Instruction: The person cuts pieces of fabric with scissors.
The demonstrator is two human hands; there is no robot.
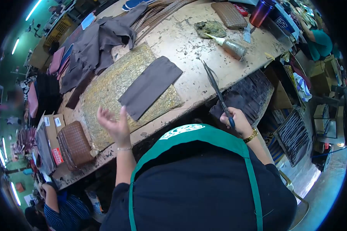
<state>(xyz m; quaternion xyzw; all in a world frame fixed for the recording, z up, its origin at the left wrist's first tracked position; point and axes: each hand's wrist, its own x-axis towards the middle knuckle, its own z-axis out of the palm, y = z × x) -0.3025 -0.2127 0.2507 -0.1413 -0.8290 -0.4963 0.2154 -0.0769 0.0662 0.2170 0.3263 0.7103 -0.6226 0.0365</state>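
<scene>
My right hand (238,122) grips a pair of long dark scissors (218,94) by the handles, at the table's front edge, blades pointing away from me over the worktop. My left hand (115,124) is raised with its fingers apart and holds nothing. Just beyond it, a dark grey-brown rectangular piece of leather or fabric (150,88) lies flat. Under that piece is a rough, yellowish, glue-crusted board (104,92). Whether the left fingers touch the board cannot be made out.
A crumpled dark sheet (100,42) and long strips (162,15) lie at the back. A glue bottle (232,49), woven brown pouch (229,15) and tumbler (262,12) stand right. A brown woven bag (74,144) sits left. Other people (65,210) work nearby.
</scene>
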